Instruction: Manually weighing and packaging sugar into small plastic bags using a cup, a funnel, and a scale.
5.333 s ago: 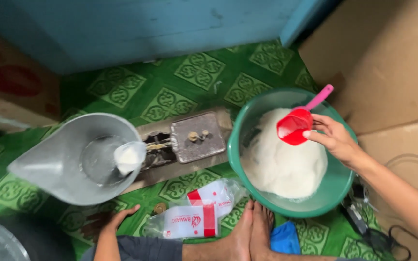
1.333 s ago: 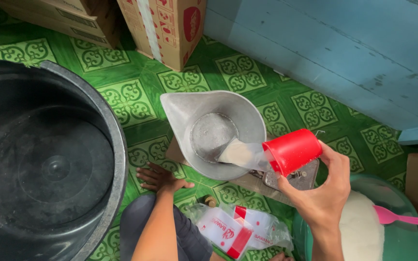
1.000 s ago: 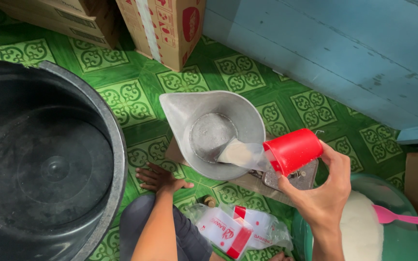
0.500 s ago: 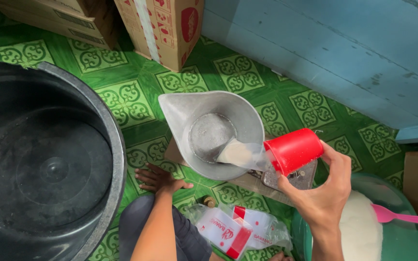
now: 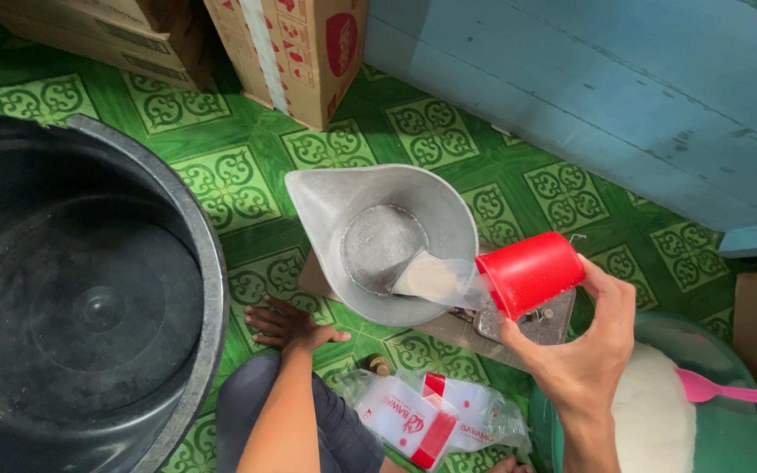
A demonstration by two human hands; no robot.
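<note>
My right hand (image 5: 584, 350) grips a red plastic cup (image 5: 529, 272), tipped on its side toward a grey metal funnel-shaped scoop pan (image 5: 378, 236). A small clear plastic bag (image 5: 435, 280) holding white powder lies at the cup's mouth, inside the pan. My left hand (image 5: 289, 326) rests flat on the green patterned floor, below the pan's edge, holding nothing. The pan sits on a small scale (image 5: 532, 322), mostly hidden.
A big black tub (image 5: 72, 298) fills the left. A green basin (image 5: 729, 420) of white powder with a pink scoop handle (image 5: 733, 390) sits at lower right. Clear red-and-white plastic packets (image 5: 422, 412) lie by my knee. Cardboard boxes (image 5: 304, 48) stand behind; a blue wall (image 5: 624, 79) beyond.
Five seconds ago my right hand held the red cup over the green basin; it has since come over to the pan. In the last second, almost nothing has moved.
</note>
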